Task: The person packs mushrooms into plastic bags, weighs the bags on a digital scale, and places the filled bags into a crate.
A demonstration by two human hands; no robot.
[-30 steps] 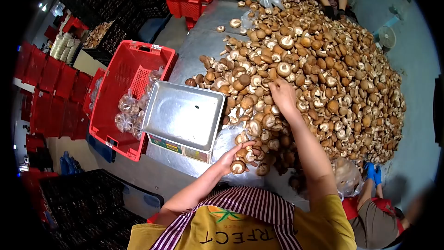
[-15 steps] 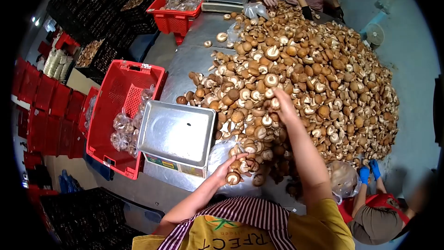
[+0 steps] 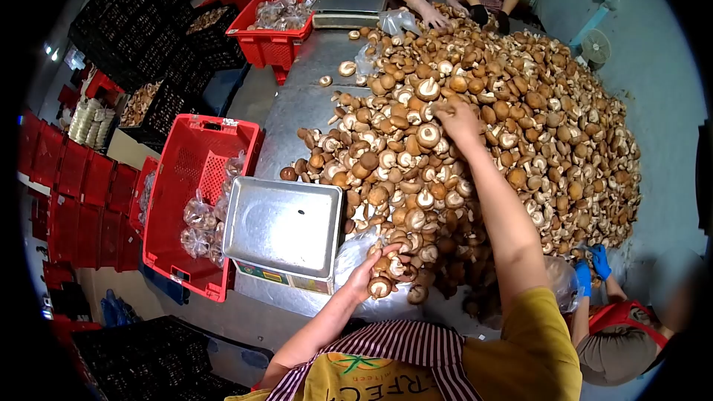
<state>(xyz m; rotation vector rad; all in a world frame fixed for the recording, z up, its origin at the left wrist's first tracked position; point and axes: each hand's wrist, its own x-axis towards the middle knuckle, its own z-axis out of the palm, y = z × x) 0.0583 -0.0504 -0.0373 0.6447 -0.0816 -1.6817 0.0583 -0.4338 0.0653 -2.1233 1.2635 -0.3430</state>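
A large heap of brown-capped shiitake mushrooms [image 3: 512, 115] with pale gills and stems covers the metal table. Near the table's front edge, my left hand [image 3: 362, 276] is closed around a few shiitake mushrooms [image 3: 380, 287], some with gills up. My right hand [image 3: 460, 122] reaches far into the heap, its fingers bent down and closed on a mushroom that they mostly hide. Just left of my left hand stands a scale with a bare steel pan [image 3: 282, 223]. A clear plastic bag [image 3: 355, 256] lies between the scale and the mushrooms.
A red crate [image 3: 160, 226] with bagged mushrooms stands left of the scale. Another red crate [image 3: 236, 32] and a second scale [image 3: 349, 1] are at the back. Two people work across the heap; a person with blue gloves [image 3: 584, 278] is at right. Black crates [image 3: 122, 37] are stacked left.
My right hand has moved forward, farther up the heap. My left hand stays low with its mushrooms. At the back, the co-workers' hands have shifted over the heap, and the view has tilted slightly.
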